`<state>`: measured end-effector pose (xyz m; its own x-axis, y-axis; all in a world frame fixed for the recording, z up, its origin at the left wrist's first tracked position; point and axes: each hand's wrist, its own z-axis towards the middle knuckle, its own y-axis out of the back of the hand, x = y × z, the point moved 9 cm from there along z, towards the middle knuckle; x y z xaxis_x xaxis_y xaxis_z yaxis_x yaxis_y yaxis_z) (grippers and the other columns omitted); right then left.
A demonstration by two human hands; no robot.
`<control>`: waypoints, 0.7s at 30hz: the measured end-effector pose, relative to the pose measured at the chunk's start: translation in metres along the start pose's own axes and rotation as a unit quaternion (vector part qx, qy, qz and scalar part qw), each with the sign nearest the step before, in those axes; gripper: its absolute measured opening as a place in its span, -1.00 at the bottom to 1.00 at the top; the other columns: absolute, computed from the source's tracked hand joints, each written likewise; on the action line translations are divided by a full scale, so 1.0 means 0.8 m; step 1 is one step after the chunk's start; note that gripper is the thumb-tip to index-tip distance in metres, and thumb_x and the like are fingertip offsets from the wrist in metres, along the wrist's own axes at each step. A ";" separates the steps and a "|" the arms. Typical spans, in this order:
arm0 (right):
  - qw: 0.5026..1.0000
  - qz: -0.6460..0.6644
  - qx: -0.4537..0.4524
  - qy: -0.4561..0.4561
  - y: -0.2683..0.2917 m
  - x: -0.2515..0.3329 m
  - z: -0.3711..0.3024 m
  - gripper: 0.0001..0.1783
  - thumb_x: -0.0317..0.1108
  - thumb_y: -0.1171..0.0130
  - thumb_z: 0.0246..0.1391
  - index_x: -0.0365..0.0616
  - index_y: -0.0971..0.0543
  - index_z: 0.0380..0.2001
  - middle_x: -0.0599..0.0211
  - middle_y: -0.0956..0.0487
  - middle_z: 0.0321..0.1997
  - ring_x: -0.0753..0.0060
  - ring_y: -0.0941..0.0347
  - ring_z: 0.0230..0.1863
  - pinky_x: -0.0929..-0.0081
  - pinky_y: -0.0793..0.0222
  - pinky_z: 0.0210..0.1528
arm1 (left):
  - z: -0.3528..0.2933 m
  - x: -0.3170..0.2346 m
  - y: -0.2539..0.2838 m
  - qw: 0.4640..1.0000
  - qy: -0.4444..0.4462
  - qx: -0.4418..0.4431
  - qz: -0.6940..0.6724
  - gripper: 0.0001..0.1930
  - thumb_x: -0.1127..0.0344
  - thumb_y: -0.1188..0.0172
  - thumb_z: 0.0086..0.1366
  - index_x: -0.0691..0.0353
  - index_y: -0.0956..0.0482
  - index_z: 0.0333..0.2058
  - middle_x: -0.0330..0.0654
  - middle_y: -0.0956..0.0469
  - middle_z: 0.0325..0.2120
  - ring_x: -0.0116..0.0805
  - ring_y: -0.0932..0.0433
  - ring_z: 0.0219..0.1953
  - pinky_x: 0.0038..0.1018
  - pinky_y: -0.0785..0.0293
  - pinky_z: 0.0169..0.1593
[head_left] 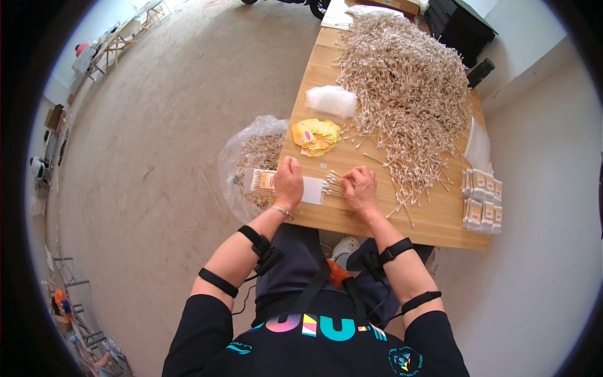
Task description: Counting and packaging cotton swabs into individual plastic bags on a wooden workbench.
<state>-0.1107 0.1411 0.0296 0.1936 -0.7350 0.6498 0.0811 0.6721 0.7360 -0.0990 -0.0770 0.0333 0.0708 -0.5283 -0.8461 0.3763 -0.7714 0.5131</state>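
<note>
small bunch of swabs point(333, 185), one, loosely fanned, too fine to count: right hand point(360, 188) closed on its right ends. one packet point(266, 181), swabs and a yellow card in it, sticks out left of left hand point(289, 183), which grips it. one flat white piece point(312, 190) between the hands. beyond: one pile of yellow cards point(316, 136), overlapping, uncounted; one stack of clear film point(331, 101); one large swab heap point(408, 69). far right of table point(440, 232): two rows of packets point(482, 200). left, beside table: one clear bag point(230, 160) of swabs.
</note>
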 end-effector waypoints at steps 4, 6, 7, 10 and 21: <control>0.999 0.041 0.021 -0.018 0.000 -0.013 0.014 -0.94 -0.37 -0.23 -0.13 -0.02 -0.59 -0.49 0.42 -0.46 -0.24 0.23 -0.30 -0.09 0.28 -0.21 -0.05 | 0.027 0.006 0.053 0.994 0.022 -0.069 -0.079 -0.87 0.32 -0.04 0.25 0.24 -0.46 -0.31 -0.04 -0.53 -0.59 -0.11 -0.54 -0.49 -0.29 -0.41 -0.39; 1.000 -0.002 0.005 -0.019 0.009 -0.007 0.018 -0.94 -0.38 -0.22 -0.12 -0.01 -0.59 -0.48 0.40 -0.45 -0.24 0.22 -0.30 -0.09 0.25 -0.22 -0.05 | 0.044 0.010 0.078 0.991 0.044 -0.081 -0.101 -0.86 0.35 -0.07 0.22 0.24 -0.46 -0.27 -0.11 -0.55 -0.60 -0.18 -0.55 -0.52 -0.33 -0.41 -0.42; 1.000 -0.003 0.003 -0.020 0.011 -0.008 0.018 -0.94 -0.38 -0.22 -0.12 -0.01 -0.59 -0.48 0.40 -0.45 -0.24 0.22 -0.30 -0.09 0.25 -0.22 -0.05 | 0.052 0.004 0.092 0.989 0.078 -0.091 -0.087 -0.80 0.40 -0.08 0.20 0.26 -0.44 -0.19 -0.10 -0.57 -0.52 -0.23 -0.56 -0.43 -0.36 -0.44 -0.35; 0.997 -0.071 -0.003 0.005 0.006 0.008 0.014 -0.95 -0.38 -0.21 -0.10 0.01 -0.59 -0.48 0.39 -0.44 -0.24 0.21 -0.29 -0.09 0.24 -0.22 -0.05 | 0.055 0.001 0.101 0.988 0.037 -0.118 -0.094 -0.65 0.46 -0.07 0.16 0.30 -0.38 -0.04 -0.02 -0.55 -0.32 -0.25 -0.55 -0.21 -0.41 -0.45 -0.17; 0.998 0.044 -0.011 0.047 0.006 0.013 -0.023 -0.63 -0.38 -0.14 -0.04 -0.15 -0.48 -0.09 0.17 -0.39 -0.01 0.06 -0.24 0.06 0.15 -0.14 0.13 | -0.042 -0.014 -0.073 0.942 0.001 0.155 -0.299 -0.56 0.37 0.16 0.39 0.39 -0.15 0.19 0.02 -0.27 0.15 -0.27 -0.21 0.23 -0.42 -0.09 0.28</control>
<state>-0.0900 0.1383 0.0368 0.2910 -0.6623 0.6904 0.0813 0.7362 0.6719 -0.0907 -0.0144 0.0080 -0.0653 0.0333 -0.9973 0.0615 -0.9974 -0.0374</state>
